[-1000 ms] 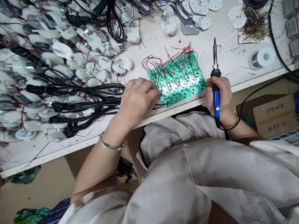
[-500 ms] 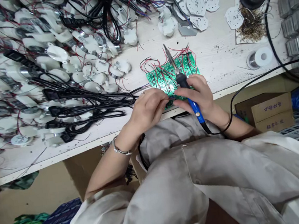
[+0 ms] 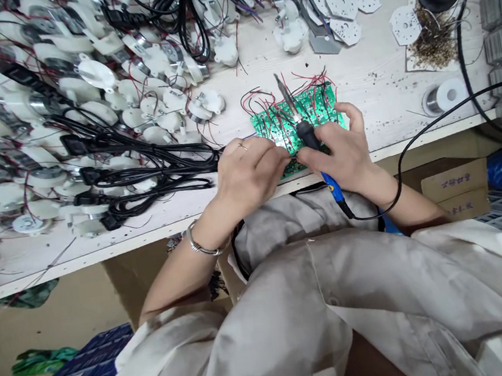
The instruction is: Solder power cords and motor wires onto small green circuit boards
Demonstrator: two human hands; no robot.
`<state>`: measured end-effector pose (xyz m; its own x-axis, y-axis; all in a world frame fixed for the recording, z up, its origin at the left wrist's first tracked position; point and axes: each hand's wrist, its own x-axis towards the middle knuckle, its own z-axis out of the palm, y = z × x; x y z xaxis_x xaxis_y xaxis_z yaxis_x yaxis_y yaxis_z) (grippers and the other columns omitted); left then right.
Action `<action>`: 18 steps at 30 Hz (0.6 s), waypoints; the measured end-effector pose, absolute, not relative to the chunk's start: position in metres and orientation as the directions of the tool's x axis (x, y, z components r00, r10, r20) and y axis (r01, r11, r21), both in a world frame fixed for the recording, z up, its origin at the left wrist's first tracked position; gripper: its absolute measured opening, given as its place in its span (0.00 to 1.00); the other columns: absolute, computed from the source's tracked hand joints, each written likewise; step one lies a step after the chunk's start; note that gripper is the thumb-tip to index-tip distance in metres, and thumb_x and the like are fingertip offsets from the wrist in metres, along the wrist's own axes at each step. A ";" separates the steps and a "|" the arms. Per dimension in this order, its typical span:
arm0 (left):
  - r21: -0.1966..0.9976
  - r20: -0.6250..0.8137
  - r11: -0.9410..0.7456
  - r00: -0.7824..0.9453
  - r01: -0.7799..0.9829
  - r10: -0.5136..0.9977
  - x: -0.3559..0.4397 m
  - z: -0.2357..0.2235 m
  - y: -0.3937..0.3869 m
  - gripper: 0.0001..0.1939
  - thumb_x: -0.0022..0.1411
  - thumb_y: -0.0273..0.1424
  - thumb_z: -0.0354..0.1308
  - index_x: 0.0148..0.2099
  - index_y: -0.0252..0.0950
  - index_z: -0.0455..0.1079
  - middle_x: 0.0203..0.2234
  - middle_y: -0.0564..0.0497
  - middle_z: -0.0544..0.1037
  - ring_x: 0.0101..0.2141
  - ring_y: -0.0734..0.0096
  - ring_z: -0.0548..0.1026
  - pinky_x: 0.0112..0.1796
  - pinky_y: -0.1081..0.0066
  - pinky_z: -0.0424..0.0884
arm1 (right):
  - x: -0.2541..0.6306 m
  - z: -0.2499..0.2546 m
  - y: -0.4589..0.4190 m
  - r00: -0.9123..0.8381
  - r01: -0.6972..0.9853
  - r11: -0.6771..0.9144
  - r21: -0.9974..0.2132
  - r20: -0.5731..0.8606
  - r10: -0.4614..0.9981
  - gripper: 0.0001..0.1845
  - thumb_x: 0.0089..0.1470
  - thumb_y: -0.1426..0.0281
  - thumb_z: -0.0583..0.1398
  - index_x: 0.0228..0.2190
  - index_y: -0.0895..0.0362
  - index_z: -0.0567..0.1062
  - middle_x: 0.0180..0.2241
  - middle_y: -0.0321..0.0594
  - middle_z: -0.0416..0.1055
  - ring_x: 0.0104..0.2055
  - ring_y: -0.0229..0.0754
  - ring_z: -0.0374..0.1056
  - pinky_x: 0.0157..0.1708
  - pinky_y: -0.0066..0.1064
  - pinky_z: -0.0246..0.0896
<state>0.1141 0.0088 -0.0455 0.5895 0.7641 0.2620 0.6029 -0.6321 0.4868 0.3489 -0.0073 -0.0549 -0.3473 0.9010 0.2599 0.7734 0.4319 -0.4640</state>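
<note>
Head view: right hand (image 3: 343,150) is holding a soldering iron (image 3: 308,136), left hand (image 3: 249,173) is pinching, contents unclear, by the circuit board (image 3: 323,105); careful, its wires (image 3: 323,82) are needing clearance!

Carton (image 3: 454,186): Chinese characters in dark purple print, in two rows, one on each panel
Upper panel (image 3: 436,187): a short row, seemingly upside down, too blurred to read
Lower panel (image 3: 480,211): a short row, its left end unclear; 拿 seems to stand in it and 放 at its right end, both blurred
</note>
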 end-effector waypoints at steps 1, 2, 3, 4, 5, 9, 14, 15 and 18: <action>0.529 0.264 -0.603 0.559 0.597 0.786 0.115 -0.044 0.008 0.12 0.74 0.37 0.51 0.43 0.39 0.73 0.34 0.48 0.77 0.36 0.65 0.74 0.39 0.63 0.64 | 0.351 -0.056 -0.009 -0.325 0.783 0.418 -0.460 0.270 0.906 0.21 0.67 0.49 0.51 0.35 0.49 0.75 0.27 0.34 0.59 0.40 0.40 0.67 0.65 0.51 0.57; 0.580 0.266 -0.570 0.526 0.582 0.808 0.116 -0.043 0.007 0.12 0.74 0.37 0.50 0.42 0.39 0.72 0.34 0.48 0.77 0.36 0.66 0.74 0.39 0.64 0.65 | 0.353 -0.057 -0.010 -0.302 0.794 0.404 -0.454 0.283 0.910 0.22 0.67 0.49 0.51 0.35 0.49 0.75 0.28 0.34 0.60 0.39 0.40 0.67 0.65 0.51 0.58; 0.635 0.262 -0.533 0.493 0.560 0.830 0.117 -0.041 0.005 0.11 0.74 0.36 0.50 0.41 0.38 0.71 0.34 0.48 0.77 0.36 0.66 0.74 0.39 0.64 0.66 | 0.354 -0.059 -0.012 -0.284 0.804 0.398 -0.443 0.303 0.910 0.22 0.66 0.48 0.51 0.35 0.49 0.75 0.28 0.35 0.61 0.38 0.40 0.67 0.65 0.51 0.58; 0.684 0.255 -0.498 0.464 0.533 0.848 0.119 -0.040 0.003 0.11 0.74 0.36 0.51 0.40 0.38 0.70 0.33 0.49 0.76 0.36 0.67 0.73 0.39 0.65 0.67 | 0.354 -0.062 -0.014 -0.274 0.811 0.399 -0.428 0.325 0.905 0.22 0.66 0.48 0.52 0.35 0.50 0.75 0.29 0.35 0.62 0.37 0.39 0.67 0.65 0.51 0.58; 0.725 0.252 -0.470 0.442 0.503 0.861 0.121 -0.039 0.002 0.10 0.74 0.35 0.52 0.39 0.38 0.70 0.33 0.50 0.76 0.35 0.68 0.73 0.38 0.66 0.68 | 0.353 -0.065 -0.016 -0.273 0.815 0.407 -0.413 0.347 0.897 0.22 0.65 0.47 0.52 0.36 0.49 0.75 0.29 0.34 0.63 0.36 0.38 0.66 0.65 0.51 0.58; 0.803 0.285 -0.444 0.398 0.398 0.872 0.129 -0.033 -0.002 0.07 0.71 0.31 0.56 0.37 0.38 0.69 0.30 0.53 0.74 0.31 0.73 0.71 0.34 0.70 0.68 | 0.338 -0.073 -0.016 -0.288 0.790 0.457 -0.409 0.410 0.865 0.21 0.65 0.47 0.53 0.38 0.48 0.75 0.29 0.32 0.64 0.35 0.36 0.65 0.67 0.51 0.54; 0.839 0.225 -0.367 0.356 0.402 0.907 0.133 -0.030 -0.003 0.11 0.72 0.36 0.56 0.36 0.38 0.69 0.29 0.53 0.73 0.29 0.73 0.69 0.30 0.71 0.65 | 0.326 -0.073 -0.015 -0.248 0.791 0.446 -0.419 0.447 0.860 0.18 0.69 0.54 0.52 0.37 0.49 0.76 0.29 0.32 0.66 0.33 0.35 0.66 0.65 0.47 0.58; 0.845 0.212 -0.350 0.347 0.405 0.914 0.132 -0.030 -0.003 0.12 0.72 0.38 0.56 0.36 0.38 0.69 0.28 0.53 0.72 0.29 0.73 0.69 0.30 0.70 0.65 | 0.326 -0.073 -0.015 -0.247 0.785 0.454 -0.421 0.460 0.853 0.18 0.69 0.55 0.51 0.36 0.49 0.76 0.29 0.32 0.67 0.33 0.35 0.66 0.63 0.47 0.59; 0.863 0.192 -0.327 0.348 0.384 0.917 0.130 -0.031 -0.002 0.16 0.72 0.43 0.56 0.35 0.38 0.70 0.28 0.52 0.73 0.30 0.72 0.69 0.32 0.70 0.66 | 0.327 -0.073 -0.017 -0.255 0.751 0.482 -0.451 0.476 0.842 0.18 0.70 0.57 0.50 0.36 0.49 0.76 0.28 0.32 0.69 0.32 0.35 0.66 0.62 0.46 0.61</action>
<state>0.1303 -0.0016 -0.0314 0.3482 0.9175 0.1924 0.3844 -0.3269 0.8634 0.3267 -0.0165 -0.0735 -0.2548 0.8419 0.4757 0.7508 0.4823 -0.4514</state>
